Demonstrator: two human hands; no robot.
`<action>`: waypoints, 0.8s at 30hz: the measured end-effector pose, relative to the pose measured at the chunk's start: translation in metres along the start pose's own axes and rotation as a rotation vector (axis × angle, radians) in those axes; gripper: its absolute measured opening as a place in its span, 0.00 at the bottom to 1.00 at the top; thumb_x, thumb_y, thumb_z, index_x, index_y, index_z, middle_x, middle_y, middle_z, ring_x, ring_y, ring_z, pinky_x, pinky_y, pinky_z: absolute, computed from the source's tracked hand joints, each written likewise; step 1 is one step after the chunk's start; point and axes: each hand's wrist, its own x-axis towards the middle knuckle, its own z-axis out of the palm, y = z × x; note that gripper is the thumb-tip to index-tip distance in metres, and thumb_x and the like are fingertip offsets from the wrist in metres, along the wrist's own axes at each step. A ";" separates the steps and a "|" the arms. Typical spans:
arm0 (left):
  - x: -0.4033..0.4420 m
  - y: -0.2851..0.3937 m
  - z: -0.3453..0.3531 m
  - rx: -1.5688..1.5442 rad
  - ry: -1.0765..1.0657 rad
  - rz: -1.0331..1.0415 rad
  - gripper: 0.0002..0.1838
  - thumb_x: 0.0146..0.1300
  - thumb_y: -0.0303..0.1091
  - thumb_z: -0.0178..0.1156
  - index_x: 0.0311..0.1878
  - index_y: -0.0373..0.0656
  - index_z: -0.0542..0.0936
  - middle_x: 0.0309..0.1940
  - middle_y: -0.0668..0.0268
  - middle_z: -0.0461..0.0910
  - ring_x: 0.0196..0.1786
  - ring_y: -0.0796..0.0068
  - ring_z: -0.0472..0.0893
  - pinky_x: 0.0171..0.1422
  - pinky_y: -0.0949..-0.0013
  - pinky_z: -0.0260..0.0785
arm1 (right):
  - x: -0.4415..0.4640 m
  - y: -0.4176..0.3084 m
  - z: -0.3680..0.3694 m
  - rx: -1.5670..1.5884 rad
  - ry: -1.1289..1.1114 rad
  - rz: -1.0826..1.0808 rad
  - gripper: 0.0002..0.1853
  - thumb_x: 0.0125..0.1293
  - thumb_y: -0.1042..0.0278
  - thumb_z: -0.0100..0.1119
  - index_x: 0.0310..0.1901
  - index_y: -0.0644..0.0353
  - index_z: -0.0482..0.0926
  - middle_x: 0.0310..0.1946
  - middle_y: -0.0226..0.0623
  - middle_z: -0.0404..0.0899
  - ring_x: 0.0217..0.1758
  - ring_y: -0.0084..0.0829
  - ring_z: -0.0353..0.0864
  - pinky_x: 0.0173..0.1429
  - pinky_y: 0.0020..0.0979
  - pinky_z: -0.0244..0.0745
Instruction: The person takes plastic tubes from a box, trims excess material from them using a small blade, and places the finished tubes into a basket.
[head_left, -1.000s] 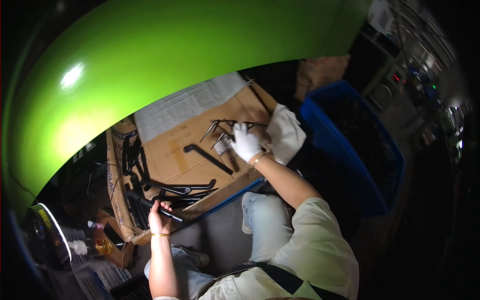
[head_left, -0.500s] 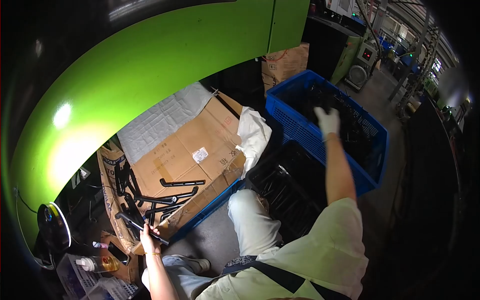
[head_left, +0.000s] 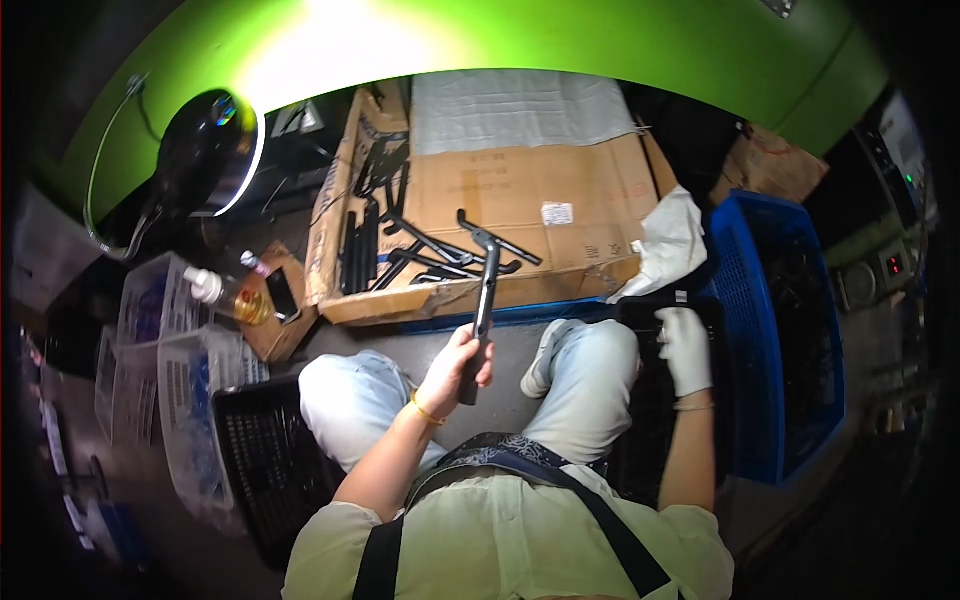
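**One black bent bar in our left hand, gloved right hand beside the blue crate**

Our bare left hand [head_left: 455, 368] grips a black bent bar [head_left: 486, 300] by its lower end, fingers wrapped round it, between our knees and the carton. The bar stands slanted, its upper end overlapping the carton in this view. Our right hand [head_left: 686, 352], in a white glove, is near the blue crate with fingers curled; we cannot make out whether it holds anything.

We judge the step in hand to be holding this one bar up on its own; moving it from here would call for keeping its upper end off the carton's front wall.

The cardboard carton [head_left: 545, 287] holds more black bars [head_left: 430, 242], crossed loosely near the front and packed closer along its left side. The blue plastic crate [head_left: 738, 300] contains a dark mass of pieces, too dim to separate. By our left knee sits a black slatted crate [head_left: 268, 450], its contents unclear. Beyond it, a translucent crate [head_left: 190, 400] shows something bluish inside, and a pump bottle [head_left: 252, 305] holds amber liquid.
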 end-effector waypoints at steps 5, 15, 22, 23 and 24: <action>-0.038 0.002 0.005 0.089 0.037 0.104 0.17 0.75 0.37 0.51 0.61 0.42 0.66 0.43 0.67 0.73 0.30 0.80 0.73 0.35 0.74 0.69 | -0.051 -0.076 0.154 0.328 -0.408 -0.244 0.11 0.70 0.68 0.60 0.46 0.66 0.80 0.34 0.30 0.81 0.35 0.22 0.80 0.39 0.28 0.75; -0.088 0.005 0.002 -0.015 0.062 0.053 0.26 0.78 0.48 0.42 0.70 0.42 0.60 0.35 0.64 0.74 0.25 0.79 0.74 0.26 0.76 0.69 | -0.055 -0.136 0.229 0.518 -0.622 0.114 0.10 0.67 0.60 0.64 0.36 0.56 0.78 0.20 0.16 0.66 0.17 0.09 0.56 0.20 0.17 0.50; -0.079 0.009 -0.007 -0.008 0.267 0.163 0.26 0.79 0.49 0.36 0.69 0.40 0.63 0.27 0.70 0.69 0.15 0.86 0.61 0.19 0.82 0.55 | -0.082 -0.104 0.220 0.415 -0.723 -0.133 0.09 0.74 0.67 0.49 0.40 0.61 0.76 0.30 0.28 0.72 0.31 0.22 0.69 0.36 0.24 0.64; -0.078 0.010 -0.009 -0.012 0.278 0.181 0.26 0.79 0.49 0.36 0.69 0.40 0.63 0.27 0.70 0.69 0.15 0.86 0.61 0.19 0.82 0.55 | -0.089 -0.105 0.208 0.340 -0.767 -0.153 0.09 0.75 0.70 0.46 0.39 0.63 0.76 0.33 0.33 0.74 0.36 0.29 0.74 0.42 0.30 0.71; -0.077 0.011 -0.011 -0.016 0.288 0.197 0.27 0.79 0.49 0.36 0.69 0.39 0.63 0.27 0.70 0.70 0.15 0.87 0.61 0.19 0.82 0.55 | -0.099 -0.103 0.202 0.291 -0.795 -0.262 0.09 0.75 0.70 0.46 0.39 0.63 0.75 0.33 0.36 0.75 0.37 0.32 0.75 0.43 0.31 0.71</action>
